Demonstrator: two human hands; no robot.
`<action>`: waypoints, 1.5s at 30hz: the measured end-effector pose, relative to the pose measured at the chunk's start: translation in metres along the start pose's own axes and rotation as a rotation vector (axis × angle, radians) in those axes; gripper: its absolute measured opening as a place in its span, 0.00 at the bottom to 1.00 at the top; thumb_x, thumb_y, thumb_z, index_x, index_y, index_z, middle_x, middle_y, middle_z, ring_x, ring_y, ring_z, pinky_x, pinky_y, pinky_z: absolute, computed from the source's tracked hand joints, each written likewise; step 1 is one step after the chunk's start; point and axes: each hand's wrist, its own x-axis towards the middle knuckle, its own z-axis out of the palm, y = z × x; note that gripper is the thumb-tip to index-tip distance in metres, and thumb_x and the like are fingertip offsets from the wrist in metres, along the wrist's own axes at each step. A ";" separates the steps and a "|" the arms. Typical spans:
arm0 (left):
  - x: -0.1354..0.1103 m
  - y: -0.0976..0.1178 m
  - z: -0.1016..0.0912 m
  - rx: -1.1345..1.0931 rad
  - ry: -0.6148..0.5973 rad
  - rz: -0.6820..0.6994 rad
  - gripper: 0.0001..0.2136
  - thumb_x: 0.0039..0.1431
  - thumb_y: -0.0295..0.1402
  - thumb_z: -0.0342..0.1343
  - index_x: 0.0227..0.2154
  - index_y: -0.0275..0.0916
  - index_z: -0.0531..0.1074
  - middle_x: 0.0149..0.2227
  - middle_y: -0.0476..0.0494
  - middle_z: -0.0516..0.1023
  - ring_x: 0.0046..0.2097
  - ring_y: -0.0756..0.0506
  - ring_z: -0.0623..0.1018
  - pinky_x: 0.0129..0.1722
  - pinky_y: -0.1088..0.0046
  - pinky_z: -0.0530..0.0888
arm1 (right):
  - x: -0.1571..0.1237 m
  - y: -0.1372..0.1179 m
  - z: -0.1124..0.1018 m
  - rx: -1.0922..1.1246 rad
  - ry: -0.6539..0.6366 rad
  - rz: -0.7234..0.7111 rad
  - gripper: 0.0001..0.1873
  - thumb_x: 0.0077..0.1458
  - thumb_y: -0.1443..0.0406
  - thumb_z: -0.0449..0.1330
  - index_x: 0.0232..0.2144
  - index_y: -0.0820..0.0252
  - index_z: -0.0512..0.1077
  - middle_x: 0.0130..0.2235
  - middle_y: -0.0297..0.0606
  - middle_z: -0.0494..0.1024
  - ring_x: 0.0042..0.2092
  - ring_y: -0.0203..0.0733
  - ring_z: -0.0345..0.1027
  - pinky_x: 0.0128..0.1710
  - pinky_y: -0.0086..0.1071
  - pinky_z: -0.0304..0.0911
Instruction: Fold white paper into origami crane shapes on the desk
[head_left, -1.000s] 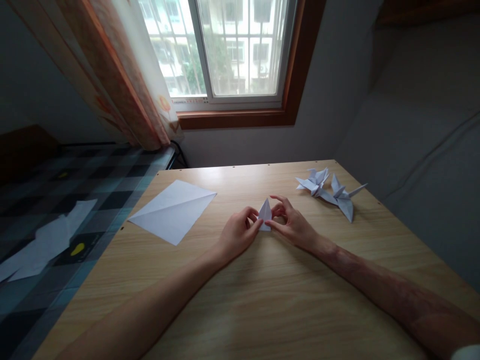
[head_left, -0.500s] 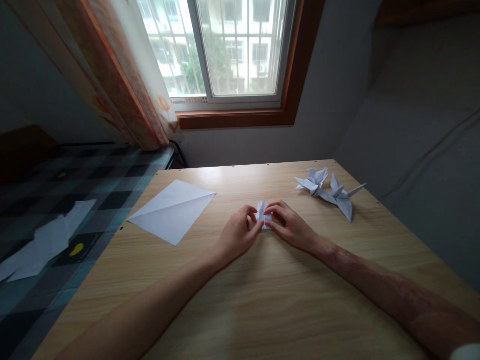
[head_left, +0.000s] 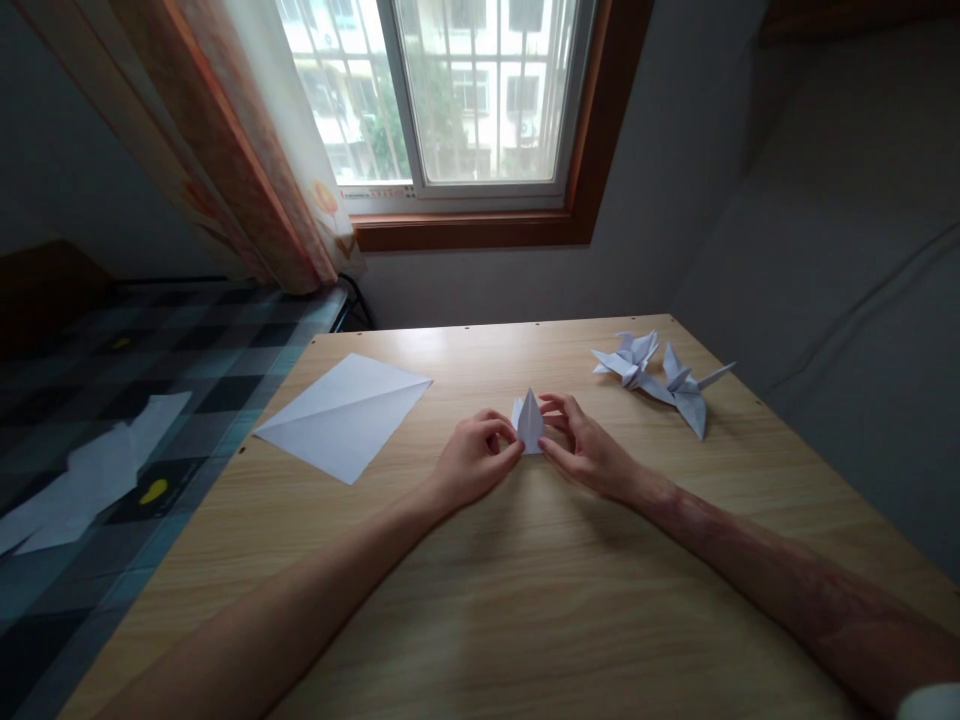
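Note:
A small piece of folded white paper [head_left: 531, 424] with a pointed top stands between my hands over the middle of the table. My left hand [head_left: 480, 457] pinches its left side, thumb at the lower edge and fingers curled behind. From the right, my right hand [head_left: 586, 445] grips the other side, with its thumb at the lower right corner and its fingertips along the upper right edge. Fingers partly cover both sides of the paper.
A creased square sheet [head_left: 345, 415] lies left on the wooden table [head_left: 480, 600]. Two folded paper cranes, one [head_left: 628, 360] beside the other [head_left: 684, 390], sit at the back right. On the checked bed [head_left: 247, 330] at left are loose paper pieces [head_left: 105, 475]. A window is behind.
My right fingers have moved right, off the paper's front. A pointed flap now stands up in plain view. My left hand stays at the left side.

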 end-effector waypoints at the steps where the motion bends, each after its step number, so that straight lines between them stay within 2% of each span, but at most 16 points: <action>1: 0.000 0.000 0.000 -0.002 0.003 -0.001 0.06 0.62 0.33 0.65 0.31 0.38 0.82 0.40 0.42 0.83 0.33 0.49 0.75 0.34 0.72 0.70 | 0.001 0.002 0.000 0.001 0.008 0.007 0.30 0.65 0.67 0.64 0.65 0.51 0.59 0.59 0.47 0.77 0.56 0.51 0.80 0.59 0.47 0.75; 5: 0.000 0.001 0.002 0.049 0.017 -0.006 0.07 0.61 0.30 0.64 0.27 0.38 0.81 0.36 0.43 0.83 0.34 0.48 0.76 0.35 0.72 0.70 | 0.004 0.010 0.001 0.047 0.037 0.032 0.28 0.65 0.65 0.66 0.63 0.51 0.62 0.53 0.44 0.79 0.54 0.49 0.80 0.56 0.45 0.77; 8: 0.000 0.003 0.003 0.108 0.041 -0.022 0.06 0.61 0.30 0.64 0.28 0.38 0.81 0.32 0.45 0.81 0.32 0.48 0.75 0.35 0.72 0.69 | 0.005 0.014 0.001 0.102 0.026 0.049 0.26 0.65 0.63 0.67 0.61 0.51 0.64 0.54 0.43 0.80 0.54 0.47 0.80 0.57 0.44 0.78; 13: 0.002 0.006 0.003 0.155 0.075 -0.059 0.08 0.64 0.36 0.65 0.30 0.39 0.81 0.26 0.49 0.76 0.30 0.48 0.73 0.33 0.72 0.67 | 0.005 0.014 0.001 0.118 0.028 0.075 0.23 0.65 0.62 0.67 0.58 0.51 0.66 0.56 0.44 0.79 0.54 0.48 0.80 0.57 0.45 0.78; 18: 0.002 0.003 0.003 0.169 0.071 -0.065 0.08 0.65 0.33 0.64 0.30 0.38 0.80 0.28 0.48 0.79 0.30 0.48 0.75 0.35 0.71 0.68 | 0.005 0.008 -0.001 0.092 0.003 0.055 0.20 0.63 0.61 0.70 0.52 0.52 0.66 0.52 0.42 0.79 0.56 0.49 0.80 0.59 0.46 0.76; 30: 0.001 0.000 0.005 0.265 0.059 -0.003 0.07 0.65 0.30 0.62 0.30 0.40 0.76 0.30 0.47 0.80 0.33 0.46 0.77 0.39 0.68 0.70 | 0.007 0.010 0.000 -0.026 -0.006 0.022 0.23 0.62 0.62 0.71 0.53 0.53 0.66 0.52 0.44 0.81 0.55 0.51 0.79 0.58 0.49 0.76; 37: 0.001 -0.002 0.004 0.290 0.075 0.030 0.07 0.65 0.29 0.59 0.30 0.40 0.72 0.32 0.45 0.77 0.37 0.43 0.75 0.40 0.66 0.68 | 0.006 0.004 0.000 -0.073 0.006 -0.007 0.21 0.63 0.61 0.71 0.53 0.54 0.68 0.52 0.44 0.81 0.55 0.51 0.79 0.59 0.49 0.74; 45: 0.002 -0.005 0.004 0.326 0.059 0.014 0.07 0.65 0.30 0.61 0.30 0.40 0.72 0.34 0.45 0.79 0.38 0.43 0.75 0.41 0.65 0.68 | 0.007 0.003 0.001 -0.158 0.015 -0.048 0.18 0.62 0.63 0.71 0.51 0.55 0.71 0.50 0.42 0.80 0.53 0.51 0.77 0.57 0.49 0.73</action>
